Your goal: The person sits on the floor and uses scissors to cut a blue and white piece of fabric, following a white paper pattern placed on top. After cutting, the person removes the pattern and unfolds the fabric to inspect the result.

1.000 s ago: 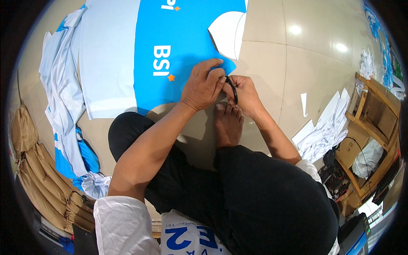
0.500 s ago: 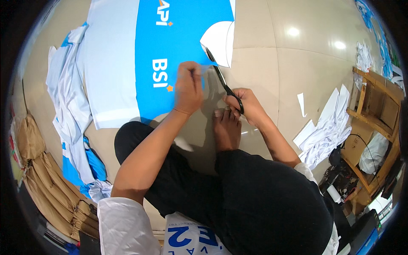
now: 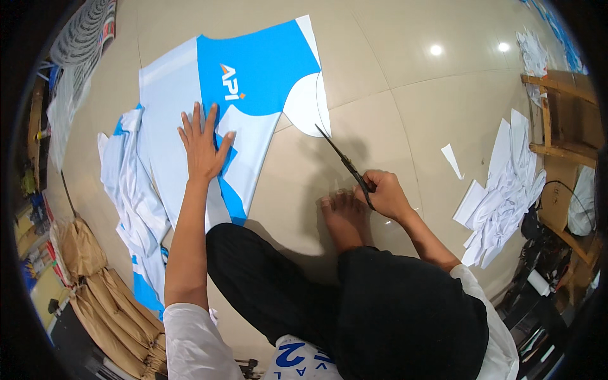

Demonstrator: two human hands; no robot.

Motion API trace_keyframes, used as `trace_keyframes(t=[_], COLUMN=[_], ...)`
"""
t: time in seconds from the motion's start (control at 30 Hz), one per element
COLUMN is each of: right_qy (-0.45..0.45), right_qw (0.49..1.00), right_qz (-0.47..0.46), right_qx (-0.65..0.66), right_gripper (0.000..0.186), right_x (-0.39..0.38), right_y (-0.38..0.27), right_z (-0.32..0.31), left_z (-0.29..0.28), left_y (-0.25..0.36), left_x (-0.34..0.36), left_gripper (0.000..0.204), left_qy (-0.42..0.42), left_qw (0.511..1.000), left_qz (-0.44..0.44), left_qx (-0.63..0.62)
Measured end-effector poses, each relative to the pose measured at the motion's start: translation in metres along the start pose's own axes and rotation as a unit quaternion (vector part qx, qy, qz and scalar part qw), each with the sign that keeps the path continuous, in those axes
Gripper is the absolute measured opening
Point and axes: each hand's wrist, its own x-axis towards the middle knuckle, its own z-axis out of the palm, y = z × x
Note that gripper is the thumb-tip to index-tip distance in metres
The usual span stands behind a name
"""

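I have a pale tiled floor filling most of my view, glossy enough to throw back two bright spots of light, with dark seams that bend toward the rim. The blue and white cloth lies spread on it in the upper middle, its near part folded over so that a paler side shows. The left hand rests on that cloth palm down, fingers spread wide. The right hand has its fingers wrapped round the handles of black scissors, whose tips reach the lower edge of the white half-round at the cloth's side; I can't tell whether they touch it. Crumpled cloth lies to the left, a heap of white scraps to the right with one thin sliver apart, and beyond the heap stands a wooden frame. A bare foot is on the floor below the scissors, partly in shadow. The black trousers hide the floor beneath them, the right-hand fingers cover much of the handles, and the clutter at both dark rims is cut off and too warped for me to make out.
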Motion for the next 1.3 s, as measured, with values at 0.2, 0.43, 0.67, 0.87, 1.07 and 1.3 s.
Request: trace_keyframes(t=[0.2, 0.43, 0.67, 0.87, 1.07, 1.3], right_qy=[0.048, 0.102, 0.156, 0.141, 0.084, 0.069], right_qw=[0.999, 0.994, 0.988, 0.987, 0.996, 0.993], right_qz=[-0.005, -0.027, -0.017, -0.038, 0.016, 0.095], right_qx=[0.004, -0.001, 0.017, 0.064, 0.04, 0.012], right_gripper=[0.035, 0.041, 0.044, 0.044, 0.052, 0.055], right_x=[0.023, 0.052, 0.042, 0.016, -0.003, -0.021], right_y=[-0.027, -0.023, -0.006, 0.008, 0.048, 0.024], right_z=[0.013, 0.032, 0.022, 0.032, 0.029, 0.016], left_z=[0.017, 0.033, 0.043, 0.033, 0.011, -0.012], left_y=[0.005, 0.062, 0.169, 0.227, 0.224, 0.219], left_x=[-0.022, -0.047, -0.039, -0.037, -0.105, -0.112], left_gripper=[0.09, 0.094, 0.104, 0.122, 0.101, 0.085], left_qy=[-0.045, -0.061, -0.105, -0.122, -0.154, -0.222], left_qw=[0.997, 0.968, 0.863, 0.804, 0.982, 0.973], left_qz=[-0.058, -0.24, -0.478, -0.543, -0.056, -0.009], left_qx=[-0.009, -0.044, -0.123, -0.208, -0.093, -0.06])
